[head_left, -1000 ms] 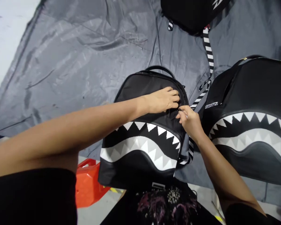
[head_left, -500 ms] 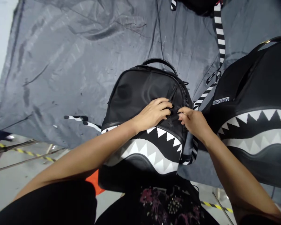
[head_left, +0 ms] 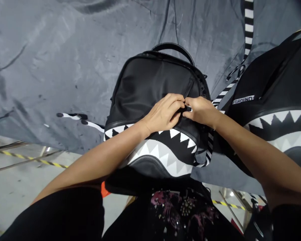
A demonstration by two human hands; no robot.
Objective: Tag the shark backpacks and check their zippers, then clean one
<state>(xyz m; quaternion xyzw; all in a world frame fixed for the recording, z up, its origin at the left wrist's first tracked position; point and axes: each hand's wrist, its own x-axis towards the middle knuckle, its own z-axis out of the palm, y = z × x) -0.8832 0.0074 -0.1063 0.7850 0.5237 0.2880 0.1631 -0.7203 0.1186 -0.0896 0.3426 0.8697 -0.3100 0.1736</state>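
A black backpack (head_left: 145, 83) with a white-and-grey shark-mouth print (head_left: 163, 154) lies in front of me, its top handle (head_left: 174, 47) pointing away. On its front panel, by the lower end of a slanted pocket zip (head_left: 189, 87), my left hand (head_left: 164, 112) rests with curled fingers closed on the fabric. My right hand (head_left: 200, 110) meets it from the right, thumb and forefinger pinched together. Between them shows a bit of something small and pale; the fingers hide what it is. Both hands' fingertips nearly touch.
Another black shark-print backpack (head_left: 278, 90) lies to the right. Black-and-white striped straps (head_left: 248, 30) run between the bags, and strap ends (head_left: 72, 116) stick out at left. Grey sheeting (head_left: 72, 67) covers the table. Below its edge, yellow-black tape (head_left: 35, 160) marks the floor.
My right hand has moved left, up against my left hand's fingertips, and its pinch now sits at the pocket zip. The view has shifted slightly closer over the bag.
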